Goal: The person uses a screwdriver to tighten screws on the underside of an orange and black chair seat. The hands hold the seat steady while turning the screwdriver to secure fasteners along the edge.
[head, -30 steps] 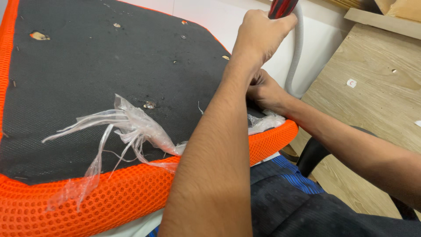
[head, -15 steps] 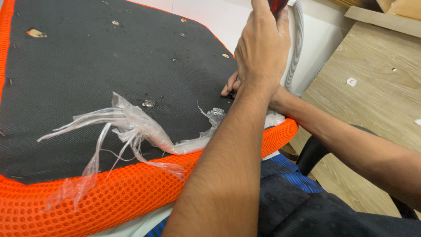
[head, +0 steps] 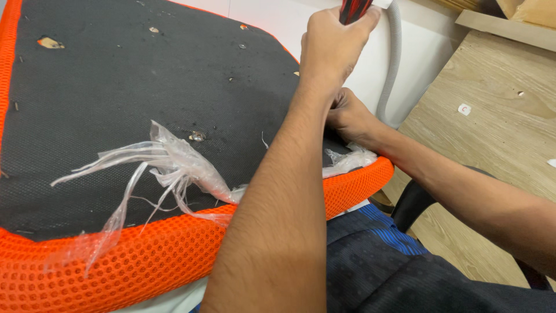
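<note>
- The left hand (head: 333, 49), at 12 o'clock, has its grip clamped on a red-and-black tool handle (head: 354, 8).
- The right hand (head: 347, 116) presses the seat cushion (head: 116, 87); whether its grip is together or apart, I cannot tell.
- Torn plastic wrap (head: 174, 168) is half off, shreds clinging at 7 o'clock.
- A wooden floor (head: 492, 133) lies at 3 o'clock, a grey hose (head: 394, 64) beside it.
</note>
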